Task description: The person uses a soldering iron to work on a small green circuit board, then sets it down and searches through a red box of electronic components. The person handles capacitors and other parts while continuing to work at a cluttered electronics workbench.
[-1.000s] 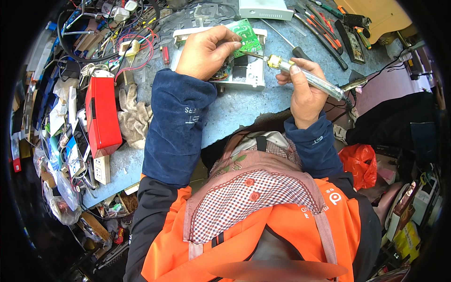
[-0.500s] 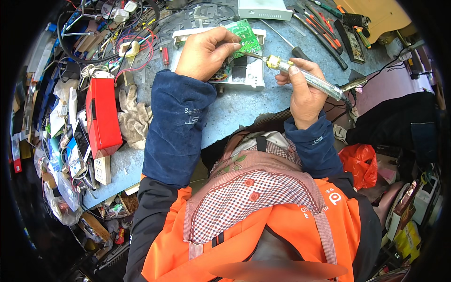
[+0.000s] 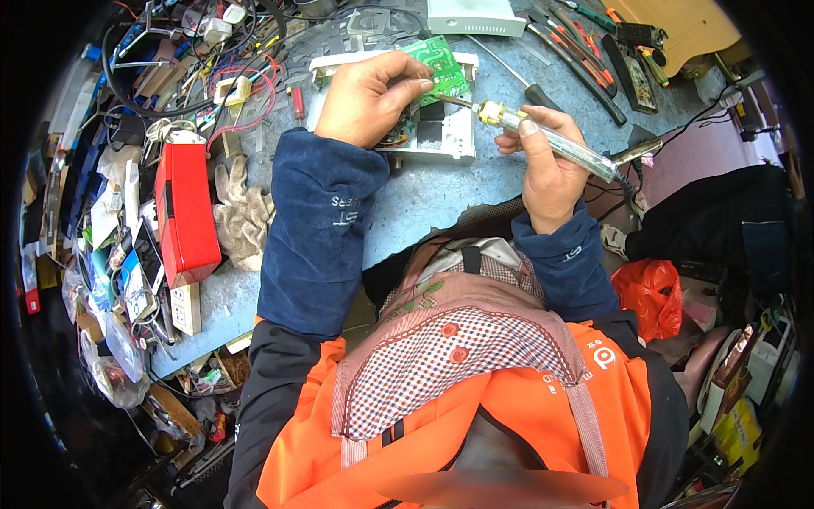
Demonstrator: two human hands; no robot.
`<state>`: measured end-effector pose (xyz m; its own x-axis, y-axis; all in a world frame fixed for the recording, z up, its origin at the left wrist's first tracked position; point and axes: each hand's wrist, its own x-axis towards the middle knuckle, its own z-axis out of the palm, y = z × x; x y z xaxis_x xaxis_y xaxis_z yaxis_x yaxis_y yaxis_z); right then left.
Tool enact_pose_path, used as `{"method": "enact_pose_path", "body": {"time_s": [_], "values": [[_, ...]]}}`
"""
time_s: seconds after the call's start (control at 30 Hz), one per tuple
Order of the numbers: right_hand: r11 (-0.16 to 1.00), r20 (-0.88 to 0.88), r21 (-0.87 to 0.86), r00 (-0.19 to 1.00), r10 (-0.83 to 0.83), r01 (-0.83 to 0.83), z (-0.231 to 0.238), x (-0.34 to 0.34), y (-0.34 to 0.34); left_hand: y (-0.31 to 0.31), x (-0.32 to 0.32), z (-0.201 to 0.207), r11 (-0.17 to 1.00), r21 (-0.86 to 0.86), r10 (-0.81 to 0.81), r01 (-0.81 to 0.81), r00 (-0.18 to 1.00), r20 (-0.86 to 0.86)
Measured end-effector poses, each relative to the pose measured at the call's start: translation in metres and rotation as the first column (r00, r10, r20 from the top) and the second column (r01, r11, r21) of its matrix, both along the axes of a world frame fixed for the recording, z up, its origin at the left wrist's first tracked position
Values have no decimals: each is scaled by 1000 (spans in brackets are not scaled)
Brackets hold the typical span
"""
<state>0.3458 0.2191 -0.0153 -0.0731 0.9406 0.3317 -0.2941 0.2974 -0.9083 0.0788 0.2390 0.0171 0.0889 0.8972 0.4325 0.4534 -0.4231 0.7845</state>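
Note:
A green circuit board (image 3: 448, 66) stands tilted over an open white case (image 3: 458, 131), with dark parts and wires showing inside. At the board's lower left, my left hand (image 3: 366, 95) has its thumb and forefinger pinched together; whatever lies between them is too small or hidden to make out. My right hand (image 3: 551, 165) is closed round the clear handle of a soldering iron (image 3: 564, 146), which has a yellowish collar and a dark cord. Its metal tip points left, reaching the board's lower edge close to my left fingertips; exact contact cannot be told.
A screwdriver (image 3: 540, 96) lies right of the case, with pliers (image 3: 585, 72) beyond. At the back is a white housing (image 3: 475, 17). Left are a red box (image 3: 182, 212), a work glove (image 3: 243, 212), a small red-handled tool (image 3: 298, 102) and piled cables, near my left sleeve.
The case and board have shifted very slightly left, along with my left hand. The soldering iron stays at the board with almost no movement.

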Motion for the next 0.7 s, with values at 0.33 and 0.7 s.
{"method": "enact_pose_path", "body": {"time_s": [0.33, 0.7], "values": [[1000, -3, -1, 1000, 2, -2, 0, 1, 0, 0, 0, 0, 1000, -14, -13, 13, 1000, 10], [1000, 9, -4, 1000, -8, 8, 2, 1, 0, 1, -1, -2, 1000, -1, -14, 14, 1000, 1]]}}
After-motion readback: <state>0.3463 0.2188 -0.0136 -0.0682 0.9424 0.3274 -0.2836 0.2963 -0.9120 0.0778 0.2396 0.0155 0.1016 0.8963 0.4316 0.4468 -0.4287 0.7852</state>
